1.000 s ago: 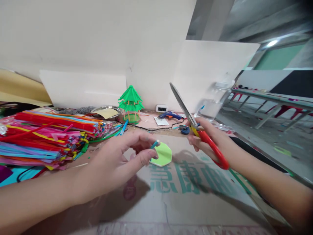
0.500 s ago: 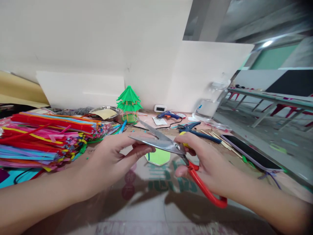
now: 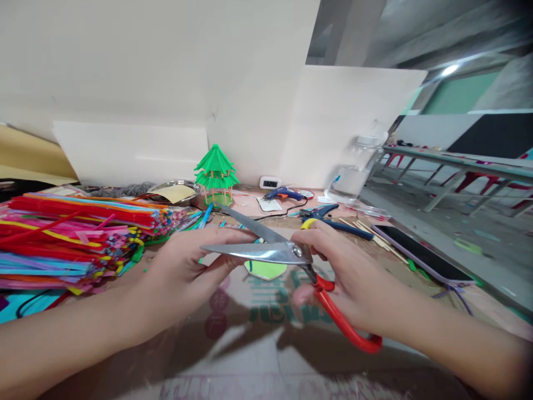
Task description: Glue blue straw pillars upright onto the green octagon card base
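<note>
Fingers of the right hand [image 3: 347, 275] grasp one pair of red-handled scissors [image 3: 297, 251], two blades parted; its long axis runs from handles at lower right to tips pointing left. Left hand [image 3: 179, 272] fingers pinch one thin stick [image 3: 261, 240], mostly hidden, its pale end showing between the blades. The near blade crosses before these fingers; contact I cannot tell. One light-green panel [image 3: 266, 271] lies on the cardboard [image 3: 258, 361] below.

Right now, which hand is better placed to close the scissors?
Right, I'd say: the right hand grips the scissors by the handles, blades open. The left hand, behind the blades, seems to hold a stick.
</note>
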Available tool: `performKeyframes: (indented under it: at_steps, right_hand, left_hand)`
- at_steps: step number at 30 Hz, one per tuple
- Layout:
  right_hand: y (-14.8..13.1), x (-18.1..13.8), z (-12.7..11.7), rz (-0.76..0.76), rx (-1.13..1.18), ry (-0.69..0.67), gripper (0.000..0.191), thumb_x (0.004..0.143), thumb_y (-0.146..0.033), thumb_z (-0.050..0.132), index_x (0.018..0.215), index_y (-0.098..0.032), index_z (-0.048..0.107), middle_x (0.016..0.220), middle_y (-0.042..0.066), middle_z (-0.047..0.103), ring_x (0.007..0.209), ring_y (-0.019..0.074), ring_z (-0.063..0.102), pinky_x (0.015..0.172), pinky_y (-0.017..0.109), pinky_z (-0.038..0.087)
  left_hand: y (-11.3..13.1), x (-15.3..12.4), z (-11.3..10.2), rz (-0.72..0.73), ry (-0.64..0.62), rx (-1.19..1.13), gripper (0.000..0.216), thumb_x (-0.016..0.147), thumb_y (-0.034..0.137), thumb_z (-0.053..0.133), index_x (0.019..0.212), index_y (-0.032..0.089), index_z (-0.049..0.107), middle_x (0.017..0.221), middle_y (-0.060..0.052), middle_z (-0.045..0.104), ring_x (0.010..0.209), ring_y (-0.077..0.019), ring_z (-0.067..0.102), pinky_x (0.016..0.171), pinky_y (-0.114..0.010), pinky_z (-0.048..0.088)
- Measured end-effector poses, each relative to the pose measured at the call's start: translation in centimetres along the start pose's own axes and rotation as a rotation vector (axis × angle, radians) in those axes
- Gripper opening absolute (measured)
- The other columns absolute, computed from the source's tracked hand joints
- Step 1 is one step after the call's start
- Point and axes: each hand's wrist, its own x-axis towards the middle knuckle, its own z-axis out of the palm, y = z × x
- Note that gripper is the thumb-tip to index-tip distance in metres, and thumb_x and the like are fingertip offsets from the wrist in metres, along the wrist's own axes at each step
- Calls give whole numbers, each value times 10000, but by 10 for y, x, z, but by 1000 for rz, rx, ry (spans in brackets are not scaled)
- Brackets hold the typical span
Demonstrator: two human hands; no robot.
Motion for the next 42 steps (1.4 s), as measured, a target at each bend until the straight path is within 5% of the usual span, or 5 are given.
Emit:
performKeyframes:
  at_steps: [10,18,27,35,42]
  right_hand:
    - [-5,1,0,-21,18,-2,383,901,-451,742,1169,-205,621,983,56,608,845,222,595,708,333,503]
    - [-4,0,0,-121,-49,73,444,863,-516,796,1108,-184,633,903,36,616,776,193,587,648,286,483]
    - [-6,-1,-4,-163,-206,109,507,954,-660,596,1061,-170,670,865,67,682,717,205,622,592,287,455]
    - [-5,2,-7,-176,-181,105,333,898,-499,766,944,-183,672,790,36,716,719,201,668,616,276,469]
    - [-3,3,-10,47,135,100,455,845,-346,773,1252,-218,613,778,-21,731,603,171,640,535,262,477]
  left_hand:
    - [-13,-2,-3,237,-61,48,327,971,35,598,1159,287,687,1054,79,757,960,-37,712,888,-80,540]
    - [-9,0,-3,222,-77,68,303,962,2,596,1103,258,675,1032,100,735,943,-1,684,909,-34,491]
    - [-2,2,-1,176,-44,66,335,884,-60,607,1012,225,729,948,75,773,857,-36,718,834,-72,538]
    - [-2,-2,-2,57,-49,48,251,940,65,634,1046,240,779,886,55,792,786,-63,738,811,-99,572]
    - [1,-1,2,-102,-17,-88,188,972,156,629,1063,232,774,829,45,798,738,-80,747,716,-125,579]
